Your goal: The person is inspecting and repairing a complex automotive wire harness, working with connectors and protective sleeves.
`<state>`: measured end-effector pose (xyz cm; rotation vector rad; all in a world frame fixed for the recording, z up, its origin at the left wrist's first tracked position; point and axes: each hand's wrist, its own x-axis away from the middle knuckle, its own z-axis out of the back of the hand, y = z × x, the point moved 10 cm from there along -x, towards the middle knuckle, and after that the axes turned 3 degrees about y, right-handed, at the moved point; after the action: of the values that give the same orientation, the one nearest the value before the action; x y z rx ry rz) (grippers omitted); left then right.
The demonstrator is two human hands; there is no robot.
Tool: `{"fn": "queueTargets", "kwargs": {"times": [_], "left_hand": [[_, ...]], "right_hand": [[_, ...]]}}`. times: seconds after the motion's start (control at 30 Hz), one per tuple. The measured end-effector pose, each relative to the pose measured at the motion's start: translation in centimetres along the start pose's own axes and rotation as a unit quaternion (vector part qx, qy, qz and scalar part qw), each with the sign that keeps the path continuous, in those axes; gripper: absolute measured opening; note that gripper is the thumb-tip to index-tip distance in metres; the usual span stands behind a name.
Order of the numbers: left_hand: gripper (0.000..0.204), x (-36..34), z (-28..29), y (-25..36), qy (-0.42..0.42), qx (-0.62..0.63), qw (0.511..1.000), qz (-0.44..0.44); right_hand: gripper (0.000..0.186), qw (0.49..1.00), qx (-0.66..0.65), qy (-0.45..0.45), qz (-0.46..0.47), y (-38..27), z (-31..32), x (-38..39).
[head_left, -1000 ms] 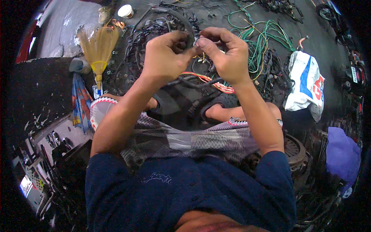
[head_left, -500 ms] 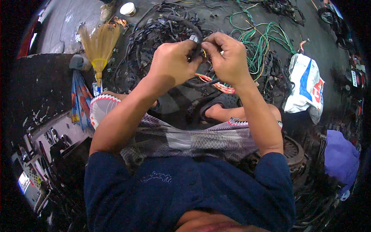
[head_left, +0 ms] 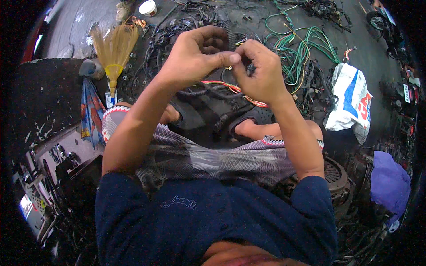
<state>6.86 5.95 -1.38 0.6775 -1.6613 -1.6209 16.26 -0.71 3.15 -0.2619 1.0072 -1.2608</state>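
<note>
My left hand [head_left: 199,55] is raised with its fingers curled around a black corrugated wiring harness [head_left: 229,34], and its thumb reaches across to my right fingertips. My right hand [head_left: 262,68] is pinched closed on a thin wire, mostly hidden by the fingers; a pale bit of it shows below the left thumb. A small dark piece [head_left: 250,69] shows inside my right palm, its kind unclear. Below both hands runs a bundle of red, white and yellow wires [head_left: 230,87] beside black-wrapped cable.
Tangled black harnesses [head_left: 177,33] lie on the floor ahead, with loose green wires [head_left: 310,42] right of them. A straw broom [head_left: 114,48] and a white tub [head_left: 147,8] are at the left. On the right are a white sack [head_left: 350,97] and a purple cloth [head_left: 390,181].
My left hand has loosened and turned, its fingers lifting and its thumb stretching toward my right hand. The right hand has dipped slightly. The coloured wire bundle shows more to the left.
</note>
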Motion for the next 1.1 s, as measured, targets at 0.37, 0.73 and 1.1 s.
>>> {"fn": "queueTargets", "kwargs": {"times": [0.37,0.73,1.1], "left_hand": [[0.026,-0.1,-0.1,-0.7,-0.003,0.128,0.991,0.049],[0.031,0.1,-0.5,0.2,-0.014,0.135,0.991,0.010],[0.030,0.2,-1.3,1.8,-0.103,0.152,0.977,-0.105]], "right_hand": [[0.013,1.000,-0.011,0.022,-0.005,-0.7,0.1,-0.1],[0.012,0.996,0.034,0.080,-0.018,-1.0,1.7,0.0],[0.014,0.916,-0.296,-0.026,-0.268,5.3,-2.4,1.7]]}}
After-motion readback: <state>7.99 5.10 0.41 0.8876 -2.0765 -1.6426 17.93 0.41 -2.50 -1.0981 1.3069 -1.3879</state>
